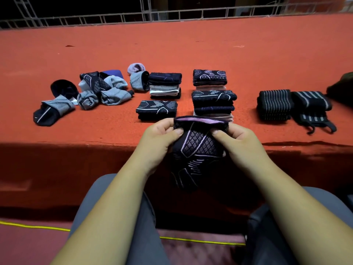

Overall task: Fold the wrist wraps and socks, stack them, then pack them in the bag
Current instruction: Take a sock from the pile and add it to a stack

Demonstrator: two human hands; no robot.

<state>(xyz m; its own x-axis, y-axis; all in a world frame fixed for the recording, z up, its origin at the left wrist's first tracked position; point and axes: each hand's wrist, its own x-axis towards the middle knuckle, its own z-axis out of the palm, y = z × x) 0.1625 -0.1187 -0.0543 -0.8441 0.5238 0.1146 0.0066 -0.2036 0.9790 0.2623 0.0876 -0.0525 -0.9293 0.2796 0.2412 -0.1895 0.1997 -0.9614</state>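
I hold a black sock with lilac pattern (pixel 196 150) in front of the table edge, cuff up, toe hanging down. My left hand (pixel 160 136) pinches its left cuff side and my right hand (pixel 236 138) pinches the right side. Behind it on the orange table (pixel 191 46) stand folded sock stacks: front left (pixel 156 110), back left (pixel 165 85), back right (pixel 209 77), front right (pixel 214 103). A heap of unfolded grey and black socks (pixel 99 90) lies at the left. Folded black striped wrist wraps (pixel 274 104) and a looser one (pixel 313 109) lie at the right.
A dark bag (pixel 342 87) shows at the right edge of the table. A metal railing (pixel 172 16) runs behind the table. My knees in grey trousers (pixel 114 207) are below the table edge, and a yellow cord (pixel 38 226) crosses the floor.
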